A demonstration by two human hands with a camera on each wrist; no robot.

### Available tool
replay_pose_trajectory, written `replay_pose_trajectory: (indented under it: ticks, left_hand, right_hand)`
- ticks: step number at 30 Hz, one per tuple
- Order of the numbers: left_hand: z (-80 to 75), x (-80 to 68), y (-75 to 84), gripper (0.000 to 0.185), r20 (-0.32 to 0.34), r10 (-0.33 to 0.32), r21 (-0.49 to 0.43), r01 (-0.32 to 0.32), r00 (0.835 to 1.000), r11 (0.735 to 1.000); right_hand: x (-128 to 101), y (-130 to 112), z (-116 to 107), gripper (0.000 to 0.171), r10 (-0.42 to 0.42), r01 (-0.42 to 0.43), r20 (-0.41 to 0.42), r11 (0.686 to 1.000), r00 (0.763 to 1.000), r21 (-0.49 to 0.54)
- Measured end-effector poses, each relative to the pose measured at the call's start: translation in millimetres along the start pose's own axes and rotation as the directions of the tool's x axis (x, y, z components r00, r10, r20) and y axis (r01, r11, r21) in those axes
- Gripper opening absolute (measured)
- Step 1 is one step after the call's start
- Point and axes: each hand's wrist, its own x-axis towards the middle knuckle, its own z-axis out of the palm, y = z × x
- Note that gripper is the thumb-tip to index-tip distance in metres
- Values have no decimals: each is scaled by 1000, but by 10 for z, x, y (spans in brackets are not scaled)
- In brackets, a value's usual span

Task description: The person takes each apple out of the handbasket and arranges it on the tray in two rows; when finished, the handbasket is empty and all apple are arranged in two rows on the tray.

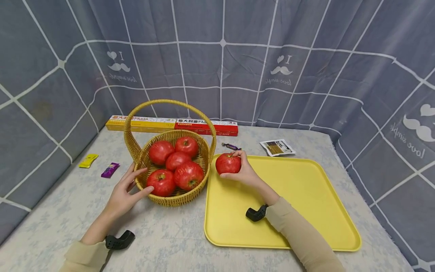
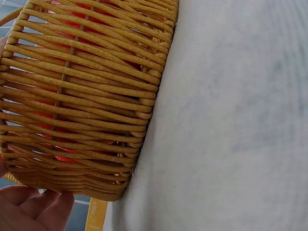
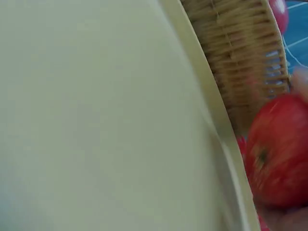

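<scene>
Gripping 1 red apple point(image 1: 228, 163) over the yellow tray's point(image 1: 306, 211) corner, the right hand point(image 1: 242, 172) works; the left hand point(image 1: 124, 192), fingers relaxed, steadies the wicker basket point(image 1: 176, 198) holding 5 more.

Head view looks down over table; both wrist views close, sharing wicker basket point(image 1: 176, 189) wall.

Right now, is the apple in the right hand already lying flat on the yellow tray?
No, the right hand grips the apple at the yellow tray's near-left corner, beside the basket.
</scene>
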Motion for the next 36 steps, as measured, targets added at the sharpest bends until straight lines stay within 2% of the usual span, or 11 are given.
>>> replay_pose_trajectory:
  ticks: [2,5,9,11,24,29,33,36]
  left_hand:
    - [-6,-2,4,59,0,2,-1,-2,1000,1000]
    - [-14,-3,10,59,2,5,2,-5,1000,1000]
    - [-22,-4,14,59,3,4,5,-4,1000,1000]
    - [-24,-4,15,59,4,0,6,0,1000,1000]
    - [-16,3,5,59,3,-4,7,4,1000,1000]
    - [-4,16,3,59,3,-5,12,5,1000,1000]
    - [-2,14,-3,59,2,-5,10,5,1000,1000]
    - [-1,7,-7,59,2,-7,8,7,1000,1000]
  right_hand:
    - [8,62,32,69,-15,15,3,1000,1000,-22]
    - [-14,22,58,73,-45,45,9,998,999,-44]
    - [-52,-111,63,90,-94,95,30,994,995,-51]
    - [-48,-88,58,96,-119,122,33,990,992,-72]
    - [-37,-54,37,98,-108,104,-21,985,994,-138]
    - [12,5,25,92,-120,98,-94,972,988,-213]
    - [-32,-150,36,74,-200,161,-138,954,970,-254]
    - [-65,-293,46,61,-261,233,-109,948,959,-217]
